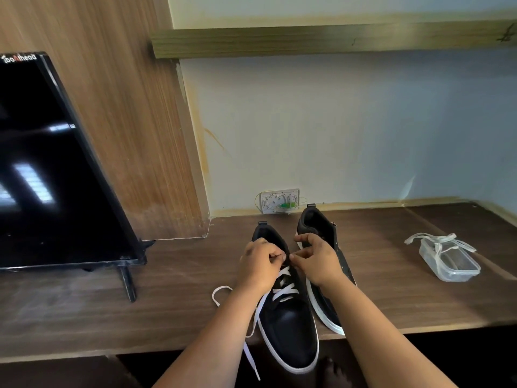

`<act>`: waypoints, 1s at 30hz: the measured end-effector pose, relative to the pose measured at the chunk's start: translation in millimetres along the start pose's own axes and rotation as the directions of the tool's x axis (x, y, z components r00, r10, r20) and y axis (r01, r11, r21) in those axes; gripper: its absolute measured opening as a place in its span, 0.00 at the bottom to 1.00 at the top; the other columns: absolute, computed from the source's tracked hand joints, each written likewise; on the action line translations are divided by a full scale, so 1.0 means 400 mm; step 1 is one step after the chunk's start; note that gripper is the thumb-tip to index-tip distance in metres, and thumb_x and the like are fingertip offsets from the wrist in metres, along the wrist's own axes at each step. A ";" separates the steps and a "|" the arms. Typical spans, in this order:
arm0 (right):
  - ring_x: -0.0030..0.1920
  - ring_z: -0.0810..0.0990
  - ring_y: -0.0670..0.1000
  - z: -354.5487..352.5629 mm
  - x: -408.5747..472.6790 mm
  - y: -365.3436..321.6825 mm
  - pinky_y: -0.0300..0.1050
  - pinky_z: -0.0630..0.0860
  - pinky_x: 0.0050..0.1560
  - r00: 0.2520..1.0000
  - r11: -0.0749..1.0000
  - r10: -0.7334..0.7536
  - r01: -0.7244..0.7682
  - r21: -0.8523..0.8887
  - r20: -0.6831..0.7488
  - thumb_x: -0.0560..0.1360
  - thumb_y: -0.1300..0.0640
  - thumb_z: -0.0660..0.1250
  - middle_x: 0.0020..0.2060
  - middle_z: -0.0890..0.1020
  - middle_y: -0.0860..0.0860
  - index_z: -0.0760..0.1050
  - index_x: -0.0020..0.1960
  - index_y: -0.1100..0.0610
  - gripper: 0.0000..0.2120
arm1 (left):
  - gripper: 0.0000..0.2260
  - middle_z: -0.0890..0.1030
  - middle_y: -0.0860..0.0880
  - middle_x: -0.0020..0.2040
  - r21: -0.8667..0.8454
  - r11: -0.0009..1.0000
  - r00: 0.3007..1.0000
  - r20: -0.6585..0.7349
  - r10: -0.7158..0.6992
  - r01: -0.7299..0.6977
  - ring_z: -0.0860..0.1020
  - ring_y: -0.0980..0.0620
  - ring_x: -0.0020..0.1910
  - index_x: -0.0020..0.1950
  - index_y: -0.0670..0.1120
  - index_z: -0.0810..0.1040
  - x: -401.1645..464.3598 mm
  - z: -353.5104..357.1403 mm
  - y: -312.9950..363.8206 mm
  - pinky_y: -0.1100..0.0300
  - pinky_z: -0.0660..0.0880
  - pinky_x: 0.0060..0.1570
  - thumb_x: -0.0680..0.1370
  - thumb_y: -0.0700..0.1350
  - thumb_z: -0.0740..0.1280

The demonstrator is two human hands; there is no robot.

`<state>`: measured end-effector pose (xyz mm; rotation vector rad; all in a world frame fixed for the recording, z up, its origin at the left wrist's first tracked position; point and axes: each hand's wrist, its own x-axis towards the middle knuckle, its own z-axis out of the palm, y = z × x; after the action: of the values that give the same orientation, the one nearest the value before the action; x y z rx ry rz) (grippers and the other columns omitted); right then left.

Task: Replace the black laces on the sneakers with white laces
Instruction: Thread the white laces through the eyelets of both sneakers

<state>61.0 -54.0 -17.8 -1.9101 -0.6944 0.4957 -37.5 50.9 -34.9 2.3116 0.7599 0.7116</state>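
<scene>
Both hands work at the upper eyelets of the near sneaker (288, 326), which lies toe-first at the front edge of the bench (173, 278). Left hand (260, 264) and right hand (316, 260) have fingers curled, fingertips almost meeting, each apparently pinching the white lace (284, 289). Lower eyelets already carry white crossings; lacing appears past halfway on this shoe. Next, a lace tip must be fed through the following eyelet. Second sneaker (321, 233) lies just beside, seemingly unlaced; another white lace (436, 242) drapes a plastic container (453, 264).

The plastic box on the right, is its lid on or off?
Off, it seems. The box shows no lid, and a white lace drapes across its top.
</scene>
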 end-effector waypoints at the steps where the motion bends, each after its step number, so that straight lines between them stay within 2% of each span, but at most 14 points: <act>1: 0.43 0.82 0.47 0.003 -0.005 -0.003 0.38 0.76 0.44 0.999 0.996 -0.049 0.047 -0.078 -0.018 0.74 0.61 0.70 0.40 0.84 0.50 0.71 0.58 0.49 0.16 | 0.04 0.75 0.56 0.42 0.014 1.000 1.000 0.013 0.011 -0.011 0.73 0.52 0.52 0.43 0.50 0.83 0.000 -0.005 -0.003 0.54 0.74 0.52 0.76 0.45 0.69; 4: 0.44 0.80 0.49 -0.002 0.000 -0.012 0.45 0.76 0.46 0.989 0.991 -0.070 0.053 -0.126 -0.132 0.75 0.62 0.66 0.42 0.81 0.49 0.69 0.58 0.51 0.14 | 0.09 0.74 0.57 0.45 0.076 0.997 0.996 0.094 -0.001 -0.006 0.70 0.51 0.56 0.52 0.51 0.82 0.000 -0.012 -0.010 0.53 0.70 0.57 0.81 0.50 0.62; 7: 0.47 0.80 0.55 -0.073 0.031 -0.026 0.54 0.79 0.51 0.899 0.949 0.153 -0.018 0.314 -0.411 0.78 0.66 0.59 0.46 0.78 0.52 0.65 0.55 0.51 0.12 | 0.13 0.78 0.57 0.50 -0.011 0.999 0.993 0.111 -0.045 0.047 0.72 0.52 0.59 0.56 0.51 0.80 -0.002 -0.018 -0.018 0.52 0.71 0.59 0.83 0.49 0.56; 9: 0.45 0.79 0.55 -0.144 0.035 -0.051 0.50 0.79 0.50 0.844 0.622 0.357 0.105 0.776 -0.400 0.79 0.69 0.51 0.49 0.75 0.56 0.64 0.54 0.52 0.14 | 0.12 0.79 0.57 0.51 -0.112 0.990 0.994 0.084 -0.073 0.082 0.76 0.53 0.58 0.56 0.50 0.80 -0.003 -0.024 -0.028 0.57 0.73 0.57 0.83 0.45 0.57; 10: 0.40 0.78 0.53 -0.170 0.026 -0.060 0.47 0.79 0.45 0.852 0.446 0.387 0.162 0.880 -0.353 0.79 0.70 0.49 0.46 0.74 0.56 0.65 0.53 0.53 0.15 | 0.12 0.80 0.56 0.52 -0.134 0.987 0.994 0.073 -0.080 0.089 0.77 0.54 0.56 0.57 0.49 0.80 -0.003 -0.028 -0.030 0.60 0.73 0.56 0.83 0.44 0.58; 11: 0.35 0.75 0.50 -0.181 0.014 -0.068 0.44 0.76 0.39 0.869 0.388 0.374 0.170 0.906 -0.324 0.78 0.71 0.48 0.40 0.73 0.55 0.67 0.51 0.54 0.15 | 0.12 0.81 0.54 0.53 -0.144 0.985 0.994 0.064 -0.084 0.093 0.78 0.55 0.55 0.57 0.49 0.81 -0.003 -0.033 -0.031 0.62 0.73 0.54 0.82 0.43 0.58; 13: 0.29 0.68 0.48 -0.160 -0.001 -0.073 0.42 0.67 0.31 0.911 0.644 0.280 0.055 0.763 -0.302 0.79 0.68 0.52 0.33 0.71 0.53 0.72 0.50 0.56 0.13 | 0.11 0.81 0.54 0.54 -0.153 0.983 0.994 0.066 -0.092 0.101 0.78 0.56 0.55 0.57 0.49 0.81 -0.001 -0.039 -0.029 0.63 0.73 0.55 0.82 0.41 0.59; 15: 0.33 0.72 0.48 -0.106 -0.009 -0.056 0.42 0.69 0.35 0.972 0.968 0.082 -0.024 0.249 -0.222 0.80 0.58 0.60 0.35 0.77 0.51 0.77 0.48 0.54 0.07 | 0.12 0.81 0.54 0.55 -0.137 0.985 0.992 0.089 -0.091 0.103 0.78 0.56 0.56 0.58 0.49 0.80 -0.003 -0.038 -0.024 0.62 0.73 0.57 0.82 0.39 0.59; 18: 0.39 0.76 0.45 -0.035 -0.009 -0.014 0.38 0.69 0.41 0.991 0.927 -0.135 0.134 -0.351 0.023 0.77 0.49 0.66 0.40 0.79 0.48 0.80 0.49 0.53 0.08 | 0.13 0.80 0.53 0.57 -0.086 0.993 0.994 0.081 -0.069 0.076 0.78 0.55 0.57 0.59 0.49 0.79 -0.013 -0.034 -0.016 0.60 0.74 0.58 0.81 0.38 0.59; 21: 0.43 0.76 0.50 -0.004 -0.007 0.002 0.40 0.70 0.46 0.982 0.861 -0.168 0.187 -0.473 0.083 0.78 0.49 0.66 0.46 0.77 0.52 0.79 0.49 0.57 0.11 | 0.14 0.80 0.52 0.58 -0.056 0.997 0.996 0.069 -0.054 0.058 0.77 0.54 0.58 0.61 0.48 0.79 -0.018 -0.037 -0.014 0.60 0.73 0.59 0.81 0.38 0.59; 24: 0.45 0.79 0.54 -0.047 0.001 -0.013 0.45 0.74 0.47 0.976 0.976 -0.107 0.068 -0.207 -0.187 0.79 0.53 0.64 0.45 0.82 0.55 0.78 0.48 0.57 0.09 | 0.15 0.79 0.51 0.60 -0.079 0.993 0.992 0.103 -0.078 0.087 0.76 0.54 0.60 0.62 0.48 0.78 -0.022 -0.046 -0.012 0.61 0.71 0.61 0.81 0.37 0.57; 26: 0.45 0.78 0.56 -0.113 0.015 -0.021 0.49 0.74 0.48 0.849 0.973 0.114 0.008 0.229 -0.515 0.81 0.54 0.60 0.45 0.80 0.56 0.75 0.49 0.55 0.07 | 0.16 0.79 0.51 0.60 -0.096 0.990 0.988 0.129 -0.091 0.104 0.75 0.54 0.60 0.61 0.48 0.78 -0.023 -0.050 -0.012 0.63 0.70 0.61 0.81 0.35 0.56; 28: 0.35 0.75 0.53 -0.189 0.015 -0.029 0.45 0.72 0.36 0.722 0.788 0.299 0.182 0.588 -0.624 0.82 0.56 0.55 0.43 0.80 0.54 0.70 0.46 0.52 0.08 | 0.17 0.79 0.51 0.60 -0.092 0.990 0.985 0.144 -0.094 0.108 0.75 0.54 0.60 0.61 0.48 0.78 -0.026 -0.054 -0.009 0.65 0.69 0.60 0.81 0.34 0.56; 30: 0.24 0.68 0.48 -0.228 -0.001 -0.038 0.38 0.63 0.25 0.756 0.605 0.319 0.303 0.737 -0.572 0.83 0.58 0.52 0.38 0.79 0.52 0.66 0.44 0.51 0.10 | 0.17 0.78 0.52 0.60 -0.084 0.991 0.985 0.147 -0.093 0.107 0.75 0.55 0.60 0.61 0.48 0.78 -0.029 -0.058 -0.007 0.65 0.69 0.60 0.80 0.35 0.56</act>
<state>112.6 -110.6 33.6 -1.0522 0.0693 0.0487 -61.1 53.5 -24.5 2.1977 0.7554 0.5187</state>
